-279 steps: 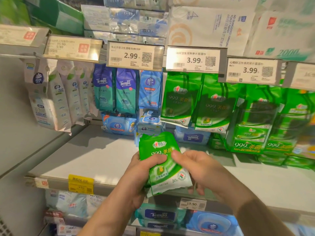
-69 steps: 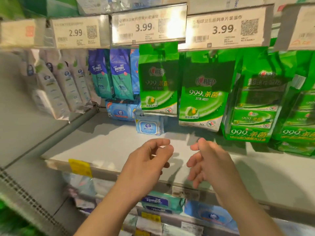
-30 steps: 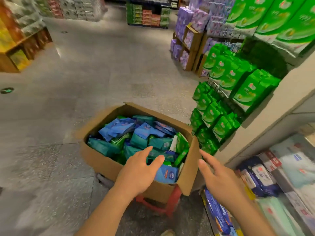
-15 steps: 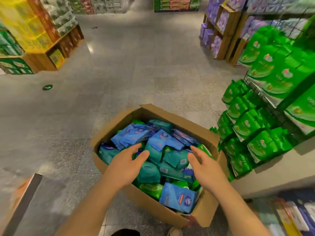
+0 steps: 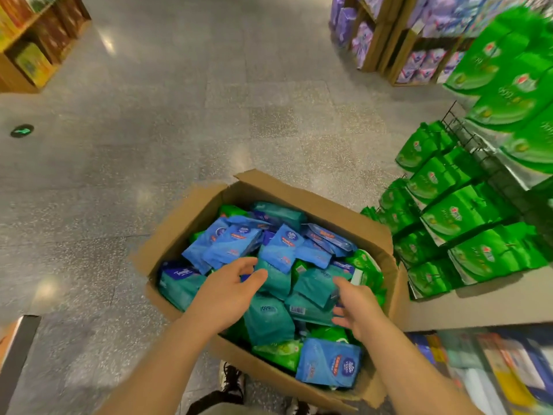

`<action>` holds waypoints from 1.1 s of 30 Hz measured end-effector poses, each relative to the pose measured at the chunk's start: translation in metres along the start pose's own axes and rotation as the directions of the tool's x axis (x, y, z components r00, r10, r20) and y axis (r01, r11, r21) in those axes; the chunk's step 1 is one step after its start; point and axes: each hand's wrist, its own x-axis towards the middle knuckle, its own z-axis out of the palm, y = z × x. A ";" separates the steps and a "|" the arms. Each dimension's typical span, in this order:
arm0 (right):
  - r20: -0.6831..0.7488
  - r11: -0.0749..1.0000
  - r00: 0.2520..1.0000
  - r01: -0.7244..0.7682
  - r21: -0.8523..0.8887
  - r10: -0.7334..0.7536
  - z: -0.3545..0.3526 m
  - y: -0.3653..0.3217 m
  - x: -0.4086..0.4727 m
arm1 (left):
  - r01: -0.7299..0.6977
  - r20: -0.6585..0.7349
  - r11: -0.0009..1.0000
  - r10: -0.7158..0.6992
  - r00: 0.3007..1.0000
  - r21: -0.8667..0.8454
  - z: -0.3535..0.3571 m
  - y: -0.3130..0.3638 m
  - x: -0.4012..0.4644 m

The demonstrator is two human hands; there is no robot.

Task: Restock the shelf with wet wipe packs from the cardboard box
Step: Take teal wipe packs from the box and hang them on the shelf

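An open cardboard box [image 5: 191,217] stands on the floor in front of me, filled with blue, teal and green wet wipe packs. My left hand [image 5: 227,290] hovers over the teal packs [image 5: 270,320] in the box's middle, fingers loosely spread and holding nothing. My right hand [image 5: 356,307] is over the right side of the box, fingers relaxed, next to a teal pack [image 5: 314,284]; it grips nothing. A blue pack [image 5: 329,362] leans against the box's near wall.
Green wet wipe packs [image 5: 466,217] hang on a wire rack at the right. A shelf edge [image 5: 478,304] runs below them, with blurred packs underneath. Purple goods [image 5: 416,55] stand at the back right, wooden displays [image 5: 36,46] at the back left. My shoe [image 5: 232,378] is beside the box.
I have turned from the shelf down to the box. Both hands, without a pack, have come lower over the packs in the box since half a second ago.
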 end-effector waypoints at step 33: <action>0.324 0.944 0.888 0.283 0.171 -0.325 0.105 0.008 -0.115 | 0.462 0.487 0.508 -0.093 0.868 -0.727 -0.023 -0.042 0.055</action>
